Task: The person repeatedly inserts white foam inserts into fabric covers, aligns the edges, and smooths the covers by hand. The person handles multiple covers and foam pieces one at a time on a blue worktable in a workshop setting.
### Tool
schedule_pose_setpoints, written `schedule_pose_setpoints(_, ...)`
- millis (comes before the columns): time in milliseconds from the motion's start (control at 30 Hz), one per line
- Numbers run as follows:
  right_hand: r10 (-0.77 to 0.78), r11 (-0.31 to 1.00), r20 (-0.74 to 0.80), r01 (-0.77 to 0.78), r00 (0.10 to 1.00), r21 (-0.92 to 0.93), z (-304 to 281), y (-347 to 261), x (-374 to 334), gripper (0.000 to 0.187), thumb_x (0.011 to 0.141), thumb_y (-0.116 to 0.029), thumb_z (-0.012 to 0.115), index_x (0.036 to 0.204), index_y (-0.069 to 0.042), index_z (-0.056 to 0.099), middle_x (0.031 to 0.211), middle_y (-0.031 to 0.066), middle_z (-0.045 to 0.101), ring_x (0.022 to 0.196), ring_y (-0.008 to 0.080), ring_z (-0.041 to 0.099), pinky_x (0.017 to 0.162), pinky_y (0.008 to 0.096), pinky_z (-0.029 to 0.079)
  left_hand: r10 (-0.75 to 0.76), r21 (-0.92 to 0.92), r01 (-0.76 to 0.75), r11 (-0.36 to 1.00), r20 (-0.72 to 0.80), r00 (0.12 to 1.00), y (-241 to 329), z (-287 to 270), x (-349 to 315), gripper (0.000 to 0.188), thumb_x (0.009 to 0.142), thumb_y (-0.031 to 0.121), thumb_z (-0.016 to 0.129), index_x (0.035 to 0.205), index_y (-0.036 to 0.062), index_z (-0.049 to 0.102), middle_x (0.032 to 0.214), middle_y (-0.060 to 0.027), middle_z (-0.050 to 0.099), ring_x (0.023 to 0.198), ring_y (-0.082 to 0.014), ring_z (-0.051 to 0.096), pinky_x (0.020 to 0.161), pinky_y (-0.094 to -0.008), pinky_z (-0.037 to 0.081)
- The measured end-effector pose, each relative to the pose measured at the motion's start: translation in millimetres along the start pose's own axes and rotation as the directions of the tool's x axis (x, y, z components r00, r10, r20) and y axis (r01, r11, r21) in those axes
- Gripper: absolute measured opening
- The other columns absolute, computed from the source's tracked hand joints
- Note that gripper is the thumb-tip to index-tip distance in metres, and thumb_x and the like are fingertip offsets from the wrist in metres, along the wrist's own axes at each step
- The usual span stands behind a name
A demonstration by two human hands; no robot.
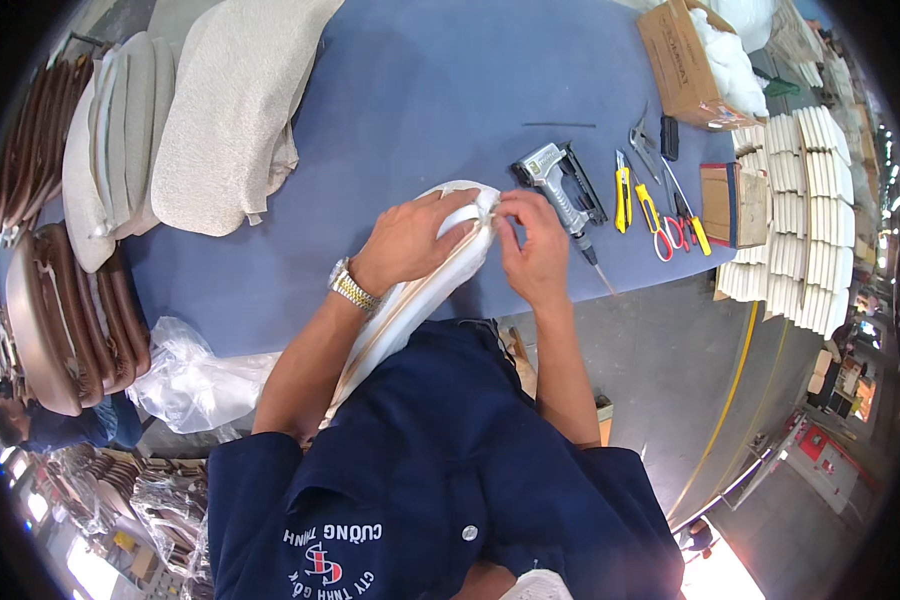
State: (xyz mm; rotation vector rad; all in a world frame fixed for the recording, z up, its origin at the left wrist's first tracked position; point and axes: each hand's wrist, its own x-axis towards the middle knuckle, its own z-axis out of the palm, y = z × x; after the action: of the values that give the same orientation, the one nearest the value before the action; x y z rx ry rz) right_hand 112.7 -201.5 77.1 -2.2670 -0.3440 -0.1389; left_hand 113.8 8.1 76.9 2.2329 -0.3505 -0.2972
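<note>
Far left of the frame, a row of brown panels [32,140] stands on edge; below it, brown cushions [42,310] lean side by side. Next come upright beige pads [120,150], then a clear plastic bag [195,385] hanging below the edge of the blue table [420,90]. A beige cover [235,115] lies across the table's upper left corner.

At the centre, I see the person's left hand [415,240], with a watch [352,286] at the wrist, closed over the upper end of a long white strip [438,280]. The strip slants from the near table edge down against the person's dark shirt [420,430]. The left thumb lies on its face, the fingers over its far side. The right hand [528,240] meets it at the tip, thumb and forefinger drawn narrow on a white fold.

To the right lies a stapler [548,175], with a thin dark rod [560,125] above it. Beyond are a yellow knife [623,195], red-handled scissors [662,246], a black block [669,138] and a yellow-handled screwdriver [701,237]. At upper right, a carton [673,65] holds white stuffing [730,70]; below it sits a small box [734,205]. White stacks [815,215] stand at far right.
</note>
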Motion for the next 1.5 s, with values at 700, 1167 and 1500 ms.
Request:
schedule_pose_setpoints(700,0.15,0.988,0.012,-0.15,0.989,0.025,8,4,14,0.014,0.093,-0.003,0.065,0.106,0.0,0.063,0.095,0.0121,0.062,0.076,0.0238,0.062,0.072,0.0355,0.052,-0.056,-0.022,0.058,0.998,0.048,0.997,-15,-4,35,0.027,0.092,0.019,0.062,0.114,0.0124,0.076,0.089,-0.0186,0.074,0.083,-0.0403,0.07,0.078,-0.051,0.054)
schedule_pose_setpoints(1167,0.464,0.672,0.118,-0.436,0.878,0.599,34,14,-22,0.027,0.099,-0.012,0.066,0.121,0.002,0.058,0.11,0.0086,0.065,0.094,0.0117,0.065,0.078,0.0279,0.057,0.064,-0.156,-0.06,0.986,0.024,0.998,-31,-26,28,0.027,0.098,0.018,0.062,0.119,0.0033,0.071,0.112,-0.0176,0.074,0.101,-0.0356,0.071,0.088,-0.0411,0.055)
schedule_pose_setpoints(1500,0.413,0.412,0.333,-0.5,0.847,0.762,61,-20,-2,0.013,0.099,-0.015,0.068,0.106,-0.005,0.064,0.087,-0.0027,0.063,0.083,0.005,0.056,0.071,0.0233,0.046,-0.101,-0.208,0.135,0.969,0.169,0.981,-39,-71,32,0.035,0.105,0.023,0.059,0.129,-0.0008,0.065,0.111,-0.0111,0.074,0.1,-0.0146,0.066,0.091,-0.0312,0.051)
